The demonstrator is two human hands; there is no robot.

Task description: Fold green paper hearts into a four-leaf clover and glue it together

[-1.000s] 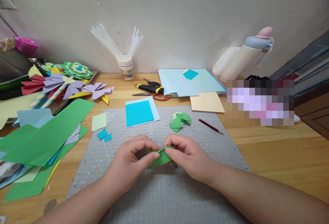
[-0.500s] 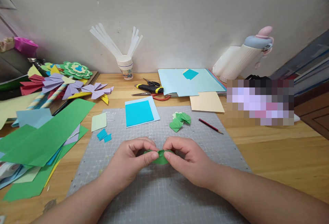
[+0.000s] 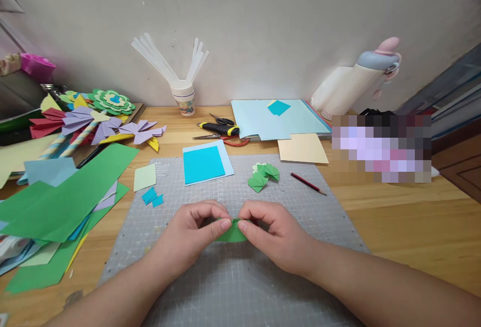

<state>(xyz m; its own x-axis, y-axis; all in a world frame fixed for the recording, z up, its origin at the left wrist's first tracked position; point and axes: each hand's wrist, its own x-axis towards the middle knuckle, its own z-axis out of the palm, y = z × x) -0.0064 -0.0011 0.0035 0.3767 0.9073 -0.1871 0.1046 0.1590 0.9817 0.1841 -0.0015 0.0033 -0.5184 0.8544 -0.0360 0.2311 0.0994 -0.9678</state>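
Between my two hands is a small piece of green paper (image 3: 233,234), its upper edge pinched under both thumbs and its lower part hanging toward me. My left hand (image 3: 201,227) grips it from the left, thumb against fingertips. On the other side my right hand (image 3: 272,232) pinches it the same way, the thumbs a little apart. Fingers cover the paper's ends. Just beyond my hands, several folded green paper pieces (image 3: 263,177) lie on the grey cutting mat (image 3: 240,287). A red and black pencil (image 3: 308,184) rests to their right.
Blue square sheets (image 3: 205,165), a pale green sheet (image 3: 145,178) and small blue scraps (image 3: 152,197) lie on the mat. Behind are scissors (image 3: 221,119), a cutter (image 3: 219,128), a paper cup (image 3: 184,101) and a tilted bottle (image 3: 355,84). Green sheets (image 3: 71,202) and paper flowers (image 3: 112,100) crowd the left.
The green paper has turned slightly between my fingers, so more of its lower part shows and its upper edge looks straighter. Both hands keep their pinch nearly in place.
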